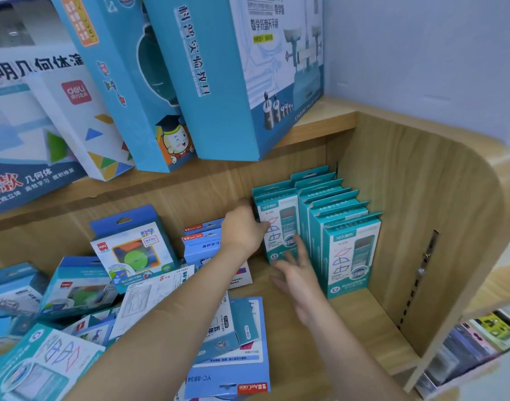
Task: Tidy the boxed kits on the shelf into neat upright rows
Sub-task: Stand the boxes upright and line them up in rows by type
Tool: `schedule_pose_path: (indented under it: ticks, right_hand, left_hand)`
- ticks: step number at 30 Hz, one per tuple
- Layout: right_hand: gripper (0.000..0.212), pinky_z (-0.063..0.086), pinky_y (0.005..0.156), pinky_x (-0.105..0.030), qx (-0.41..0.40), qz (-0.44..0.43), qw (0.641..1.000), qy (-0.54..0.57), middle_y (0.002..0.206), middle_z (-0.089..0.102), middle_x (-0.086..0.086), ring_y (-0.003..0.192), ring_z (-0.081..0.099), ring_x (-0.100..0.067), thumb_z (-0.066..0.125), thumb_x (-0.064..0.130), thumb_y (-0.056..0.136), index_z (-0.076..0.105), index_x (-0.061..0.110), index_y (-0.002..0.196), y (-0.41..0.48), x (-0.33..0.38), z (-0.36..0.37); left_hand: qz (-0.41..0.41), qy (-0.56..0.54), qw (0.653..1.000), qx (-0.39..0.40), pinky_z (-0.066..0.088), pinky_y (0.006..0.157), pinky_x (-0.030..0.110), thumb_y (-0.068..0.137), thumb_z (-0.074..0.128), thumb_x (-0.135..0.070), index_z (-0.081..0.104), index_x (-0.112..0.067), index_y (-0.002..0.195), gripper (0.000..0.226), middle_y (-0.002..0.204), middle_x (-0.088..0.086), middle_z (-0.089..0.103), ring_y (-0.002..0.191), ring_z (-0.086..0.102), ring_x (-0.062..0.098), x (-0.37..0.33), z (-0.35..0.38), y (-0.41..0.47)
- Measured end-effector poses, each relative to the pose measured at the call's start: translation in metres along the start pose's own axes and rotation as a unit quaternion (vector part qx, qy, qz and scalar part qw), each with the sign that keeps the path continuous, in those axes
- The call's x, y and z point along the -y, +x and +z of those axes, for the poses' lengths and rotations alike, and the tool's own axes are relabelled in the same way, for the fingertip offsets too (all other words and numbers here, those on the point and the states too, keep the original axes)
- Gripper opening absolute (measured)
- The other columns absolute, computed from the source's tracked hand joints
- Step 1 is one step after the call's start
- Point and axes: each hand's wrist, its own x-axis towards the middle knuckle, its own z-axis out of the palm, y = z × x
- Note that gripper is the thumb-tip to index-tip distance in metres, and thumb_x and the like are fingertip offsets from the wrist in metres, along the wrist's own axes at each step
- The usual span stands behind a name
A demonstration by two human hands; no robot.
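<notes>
At 3 o'clock, about 6 teal boxed kits (353, 256) are standing upright in 1 row, with 1 more teal kit (278, 227) standing at 12 o'clock. At 9 o'clock, 2 blue windowed boxes (132, 250) are leaning. At 11 o'clock, 4 large boxes (219, 82) are leaning on the upper shelf. 2 hands, left hand (243, 227) and right hand (297, 273), are showing.

A pale bluish wall (421, 47) fills the upper right of the frame. At right, a perforated metal strip (421, 273) runs down the wooden side panel (407, 198). In the lower right corner, blurred colourful packets (485, 334) sit outside that panel.
</notes>
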Motion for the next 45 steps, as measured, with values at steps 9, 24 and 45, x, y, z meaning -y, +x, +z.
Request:
schedule_pose_path:
  ticks: [9, 24, 45]
  right_hand:
    - [0.071, 0.045, 0.1, -0.042, -0.017, -0.003, 0.998, 0.054, 0.148, 0.039, -0.004, 0.127, 0.046, -0.021, 0.047, -0.004, 0.09, 0.03, 0.036, 0.146, 0.002, 0.013, 0.01]
    - [0.034, 0.041, 0.074, -0.007, 0.126, -0.042, 0.946, -0.297, 0.111, 0.06, 0.0, 0.092, 0.058, 0.001, 0.06, 0.013, 0.091, 0.054, 0.021, 0.123, -0.085, 0.007, -0.002]
    - [0.057, 0.031, 0.101, -0.051, 0.152, -0.432, 0.655, -0.601, 0.141, 0.047, -0.01, 0.136, 0.032, -0.027, 0.059, 0.033, 0.078, 0.047, 0.024, 0.133, -0.163, -0.045, 0.114]
  left_hand:
    - [-0.024, -0.103, 0.99, 0.091, 0.053, 0.086, 0.042, 0.072, 0.066, -0.022, 0.058, -0.009, 0.112, 0.042, 0.109, 0.006, 0.068, 0.101, 0.063, 0.026, -0.004, -0.016, -0.006]
    - [-0.023, -0.26, 0.955, -0.143, 0.053, 0.071, 0.019, 0.085, 0.062, 0.003, 0.072, -0.027, 0.077, 0.033, 0.077, -0.011, 0.072, 0.071, 0.067, 0.007, 0.071, -0.112, -0.216]
    - [-0.109, 0.169, 0.96, -0.193, 0.044, 0.089, 0.035, 0.076, 0.07, -0.044, 0.056, -0.026, 0.123, 0.052, 0.123, 0.0, 0.057, 0.11, 0.048, 0.024, 0.172, -0.131, -0.285]
